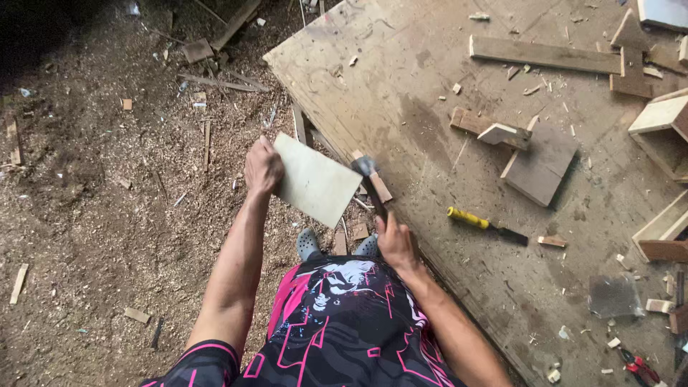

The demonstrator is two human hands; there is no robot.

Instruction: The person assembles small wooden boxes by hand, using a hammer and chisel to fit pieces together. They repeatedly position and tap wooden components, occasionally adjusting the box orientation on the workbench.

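Person holding a board and a hammer above sawdust ground.

Left hand (262, 168) grips the pale board (315, 179) by its left edge; right hand (395, 242) is closed around the hammer (370, 180), its handle running up-left, head just beside the board's right edge.

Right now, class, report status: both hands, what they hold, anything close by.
Left hand grips pale board by its edge. Right hand grips hammer, head beside board. Yellow-handled chisel lies on plywood sheet.
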